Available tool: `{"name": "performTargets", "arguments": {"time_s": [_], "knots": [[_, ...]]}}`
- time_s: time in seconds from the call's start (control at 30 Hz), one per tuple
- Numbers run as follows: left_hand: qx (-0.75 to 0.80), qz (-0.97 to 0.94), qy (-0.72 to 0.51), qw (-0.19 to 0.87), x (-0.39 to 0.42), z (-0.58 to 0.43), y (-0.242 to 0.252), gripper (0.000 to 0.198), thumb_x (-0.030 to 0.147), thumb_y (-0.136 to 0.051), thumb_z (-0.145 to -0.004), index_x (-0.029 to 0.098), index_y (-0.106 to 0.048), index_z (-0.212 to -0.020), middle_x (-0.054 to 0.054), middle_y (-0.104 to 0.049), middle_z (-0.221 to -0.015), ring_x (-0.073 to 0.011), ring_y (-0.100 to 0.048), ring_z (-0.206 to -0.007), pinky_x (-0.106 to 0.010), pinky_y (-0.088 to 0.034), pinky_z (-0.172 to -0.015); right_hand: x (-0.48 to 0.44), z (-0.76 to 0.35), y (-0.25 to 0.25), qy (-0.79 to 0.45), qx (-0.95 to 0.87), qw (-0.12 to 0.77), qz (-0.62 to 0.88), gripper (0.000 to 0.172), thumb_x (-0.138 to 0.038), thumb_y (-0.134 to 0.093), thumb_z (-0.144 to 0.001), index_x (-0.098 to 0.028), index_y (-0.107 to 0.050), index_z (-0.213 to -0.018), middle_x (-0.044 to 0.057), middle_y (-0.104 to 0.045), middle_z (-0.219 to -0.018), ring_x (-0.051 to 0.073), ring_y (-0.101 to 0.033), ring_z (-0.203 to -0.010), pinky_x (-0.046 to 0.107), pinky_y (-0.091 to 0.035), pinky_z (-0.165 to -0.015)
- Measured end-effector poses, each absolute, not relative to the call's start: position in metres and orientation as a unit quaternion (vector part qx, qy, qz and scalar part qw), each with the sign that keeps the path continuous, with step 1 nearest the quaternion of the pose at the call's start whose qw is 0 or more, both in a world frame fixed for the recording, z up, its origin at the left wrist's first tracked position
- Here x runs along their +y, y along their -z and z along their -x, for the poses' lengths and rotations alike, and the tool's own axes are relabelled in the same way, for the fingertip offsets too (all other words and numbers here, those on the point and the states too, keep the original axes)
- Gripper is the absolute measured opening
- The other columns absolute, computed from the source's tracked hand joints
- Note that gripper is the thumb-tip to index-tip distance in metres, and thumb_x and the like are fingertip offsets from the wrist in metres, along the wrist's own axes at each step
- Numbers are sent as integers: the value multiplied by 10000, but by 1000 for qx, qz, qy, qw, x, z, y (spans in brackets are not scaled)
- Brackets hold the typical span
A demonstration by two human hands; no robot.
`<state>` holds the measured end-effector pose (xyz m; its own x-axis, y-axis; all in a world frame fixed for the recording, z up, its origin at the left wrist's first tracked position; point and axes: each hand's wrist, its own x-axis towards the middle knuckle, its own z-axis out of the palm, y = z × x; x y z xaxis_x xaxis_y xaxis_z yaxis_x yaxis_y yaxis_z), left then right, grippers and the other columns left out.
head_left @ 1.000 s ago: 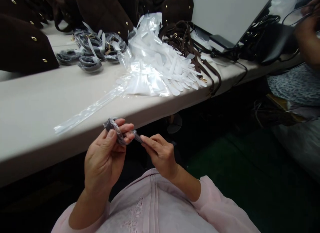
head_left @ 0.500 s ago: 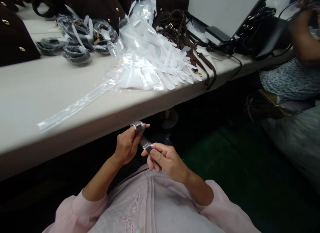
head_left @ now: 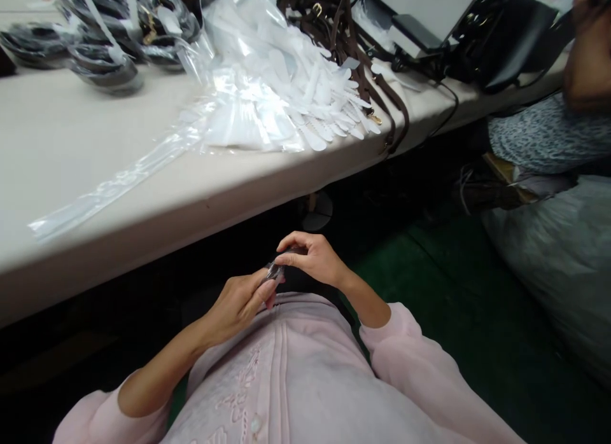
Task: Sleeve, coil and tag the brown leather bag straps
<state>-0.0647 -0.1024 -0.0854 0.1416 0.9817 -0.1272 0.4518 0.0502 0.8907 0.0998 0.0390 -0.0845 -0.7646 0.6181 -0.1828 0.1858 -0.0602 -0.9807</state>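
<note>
A dark strap in clear plastic (head_left: 273, 272) is bent into a small coil between my two hands, just in front of my body and below the table's edge. My left hand (head_left: 243, 299) is closed on the coil, thumb on the near side. On the other side my right hand (head_left: 316, 258) curls its fingers and thumb round a dark part of the strap, which is mostly hidden. On the table lie several wrapped coiled straps (head_left: 102, 65) with white tags. Beside them is a heap of clear plastic sleeves (head_left: 252, 107) with white tabs.
Loose dark brown straps (head_left: 344, 43) with gold buckles hang over the edge of the light-covered table (head_left: 157, 221). A black device with cables (head_left: 501, 49) stands further right. Another person's arm (head_left: 589, 69) shows at the right, above a large plastic bag (head_left: 554, 240).
The strap's stretched length between my hands is now gathered into the coil. My right hand has risen and turned over it, while my left hand has come lower. The view has tilted down.
</note>
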Motion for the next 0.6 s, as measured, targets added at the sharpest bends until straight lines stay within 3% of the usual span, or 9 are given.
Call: {"name": "performTargets", "arguments": {"time_s": [0.1,0.2,0.37,0.47,0.6], "knots": [[527,-555,-384,518,-107,65,74,316,346,-392,-1036,169,-648,-984,-16,-643,-707,-151,-595,-692,-285,-473,-757,51,-97,79,-674,-695,139,207,295,-439,-717,-856,-149,-717,-799,10,-657,-788,112,-590,-742,239,-448,-723],[492,-482,-458,562,-110,65,64,307,367,-432,-1031,158,-633,-1131,-30,-656,-700,-137,-538,-623,-264,-420,-640,56,-92,71,-696,-689,132,152,436,-507,-590,-937,-135,-650,-716,7,-588,-734,104,-554,-706,236,-433,-697],[404,-407,-541,615,-108,67,48,290,342,-462,-1025,148,-653,-1125,-52,-662,-680,-139,-555,-616,-265,-435,-642,38,-79,68,-750,-622,142,171,512,-614,-525,-934,-150,-560,-722,-23,-506,-631,80,-461,-575,217,-396,-581],[353,-349,-626,602,-98,66,32,296,347,-489,-1011,149,-680,-1119,-35,-626,-646,-128,-551,-600,-236,-457,-615,19,-73,76,-690,-638,257,226,453,-582,-471,-974,-162,-608,-875,-18,-529,-661,86,-477,-574,218,-410,-573],[349,-273,-711,546,-82,66,16,329,343,-611,-944,107,-700,-1156,-34,-609,-723,-116,-568,-679,-204,-518,-700,-1,-66,91,-517,-738,355,248,465,-533,-529,-964,-177,-591,-1257,68,-669,-957,138,-608,-798,255,-501,-769]]}}
